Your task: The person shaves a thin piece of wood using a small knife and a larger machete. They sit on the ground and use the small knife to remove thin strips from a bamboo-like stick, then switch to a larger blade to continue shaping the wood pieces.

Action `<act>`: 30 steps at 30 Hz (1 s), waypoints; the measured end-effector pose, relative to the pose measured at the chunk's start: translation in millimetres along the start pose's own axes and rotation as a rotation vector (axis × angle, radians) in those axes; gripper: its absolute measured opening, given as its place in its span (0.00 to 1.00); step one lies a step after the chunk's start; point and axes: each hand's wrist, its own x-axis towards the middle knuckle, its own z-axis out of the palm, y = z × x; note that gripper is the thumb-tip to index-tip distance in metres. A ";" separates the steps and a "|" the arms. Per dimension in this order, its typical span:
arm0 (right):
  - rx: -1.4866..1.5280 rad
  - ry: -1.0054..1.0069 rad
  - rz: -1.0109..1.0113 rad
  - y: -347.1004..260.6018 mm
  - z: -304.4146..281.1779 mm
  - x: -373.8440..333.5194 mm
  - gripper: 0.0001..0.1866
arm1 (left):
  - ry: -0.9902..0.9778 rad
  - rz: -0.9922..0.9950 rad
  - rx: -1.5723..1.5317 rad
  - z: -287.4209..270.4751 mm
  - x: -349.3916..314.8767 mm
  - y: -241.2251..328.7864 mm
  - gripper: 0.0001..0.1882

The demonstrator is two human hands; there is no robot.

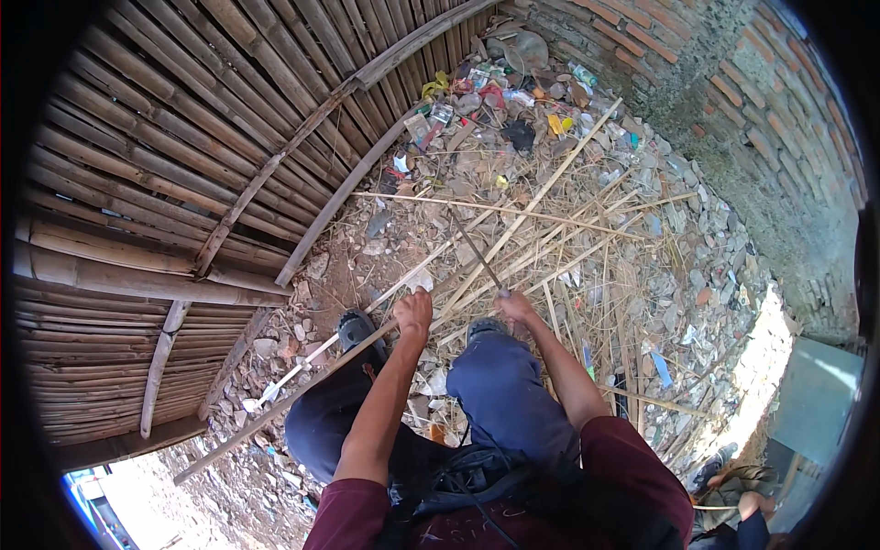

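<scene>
My left hand [413, 313] is closed around a long brown bamboo strip [286, 403], which slants from the lower left up past my fist toward the middle. In my right hand [516, 306] is a long, narrow, dark-bladed knife [475, 247]. Its blade points away from me and to the left, above the strips on the ground; I cannot tell whether it touches any. My fingers hide most of the handle. Several pale split bamboo strips [541, 209] lie crossed on the ground beyond my hands. My knees are bent below my forearms.
A bamboo-slat wall [183, 137] rises on the left, a brick wall [779, 119] on the right. Rubble and litter [513, 101] cover the ground, thickest at the far end. At the lower right, part of another person shows, with a hand [754, 504] near a thin strip.
</scene>
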 end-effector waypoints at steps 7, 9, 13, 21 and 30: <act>-0.133 0.101 -0.096 10.7 -4.3 -19.9 0.17 | -0.020 0.016 -0.019 -22.0 -3.1 -10.3 0.08; -0.039 0.170 -0.142 18.6 -2.1 -20.3 0.17 | 0.011 0.050 0.005 -27.3 -6.2 -20.9 0.08; -0.032 0.129 -0.125 6.4 0.2 -22.2 0.18 | 0.018 -0.019 0.045 -15.7 -14.4 -42.3 0.08; -0.191 0.146 -0.210 6.0 -1.1 -28.5 0.17 | -0.182 -0.049 0.009 -21.5 -12.8 -41.5 0.13; -0.152 -0.044 -0.141 5.2 13.7 -42.8 0.14 | -0.245 -0.003 0.001 -26.6 -11.5 -50.3 0.15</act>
